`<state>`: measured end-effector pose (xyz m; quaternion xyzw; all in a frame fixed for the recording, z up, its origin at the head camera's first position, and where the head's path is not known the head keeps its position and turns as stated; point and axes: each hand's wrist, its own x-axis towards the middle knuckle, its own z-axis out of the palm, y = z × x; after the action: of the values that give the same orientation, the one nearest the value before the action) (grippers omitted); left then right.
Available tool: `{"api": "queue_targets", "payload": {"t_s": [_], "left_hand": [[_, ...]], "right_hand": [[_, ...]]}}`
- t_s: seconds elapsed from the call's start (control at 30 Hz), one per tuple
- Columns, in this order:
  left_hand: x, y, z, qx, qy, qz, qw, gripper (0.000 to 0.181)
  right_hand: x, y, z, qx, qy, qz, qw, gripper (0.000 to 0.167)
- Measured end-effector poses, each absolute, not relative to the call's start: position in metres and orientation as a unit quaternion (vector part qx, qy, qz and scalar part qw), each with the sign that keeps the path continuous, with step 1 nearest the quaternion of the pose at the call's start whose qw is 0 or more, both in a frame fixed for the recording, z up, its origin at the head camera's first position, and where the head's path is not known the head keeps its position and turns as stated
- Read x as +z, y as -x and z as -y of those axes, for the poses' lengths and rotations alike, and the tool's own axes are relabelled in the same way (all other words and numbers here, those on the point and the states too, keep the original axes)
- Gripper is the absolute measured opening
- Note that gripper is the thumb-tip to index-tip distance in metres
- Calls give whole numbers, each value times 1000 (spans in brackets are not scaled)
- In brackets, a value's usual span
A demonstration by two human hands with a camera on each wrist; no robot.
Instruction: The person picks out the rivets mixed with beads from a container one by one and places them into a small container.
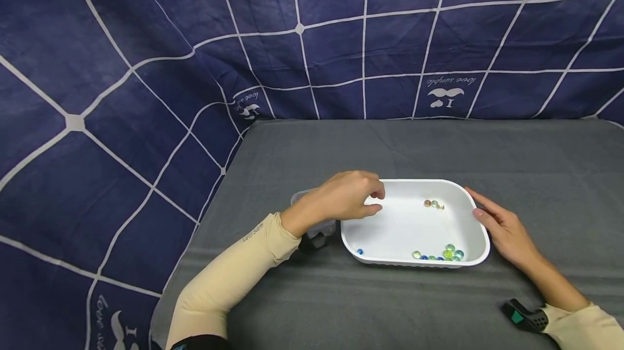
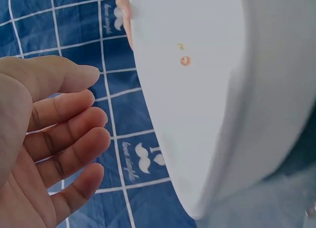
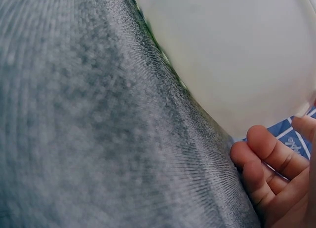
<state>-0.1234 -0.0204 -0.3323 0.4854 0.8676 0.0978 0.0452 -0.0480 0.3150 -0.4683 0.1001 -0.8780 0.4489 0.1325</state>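
A white tray (image 1: 400, 231) with rounded corners holds several glass marbles. Green, yellow and blue marbles (image 1: 449, 253) gather at its near right, one blue marble (image 1: 360, 251) lies near left, and a brownish marble (image 1: 427, 203) sits with small ones farther back. My left hand (image 1: 348, 195) hovers over the tray's left side, fingers loosely bent and nothing held; the left wrist view shows its bare fingertips. At the right end, thumb and forefinger of my right hand (image 1: 502, 231) rest against the tray's rim. In the right wrist view its other fingers (image 3: 261, 141) lie by the tray's outer wall.
A clear plastic container (image 1: 323, 229) stands left of the tray, mostly hidden behind my left forearm. Grey cloth (image 1: 390, 306) covers the table. A blue checked cloth (image 1: 331, 57) hangs along the back and left side.
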Motion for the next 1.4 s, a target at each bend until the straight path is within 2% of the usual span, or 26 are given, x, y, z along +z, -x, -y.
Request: {"api": "queue_targets", "payload": {"t_s": [0.53,1.4], "left_hand": [[-323,117,-23,67,-511,-855,53,17],[-344,134,-70,125,-519,-841,88,15]], "right_hand": [[-468,48,-315,463,-102,872,124,44],[-465,47,-312,460,-105,872,133,42]]}}
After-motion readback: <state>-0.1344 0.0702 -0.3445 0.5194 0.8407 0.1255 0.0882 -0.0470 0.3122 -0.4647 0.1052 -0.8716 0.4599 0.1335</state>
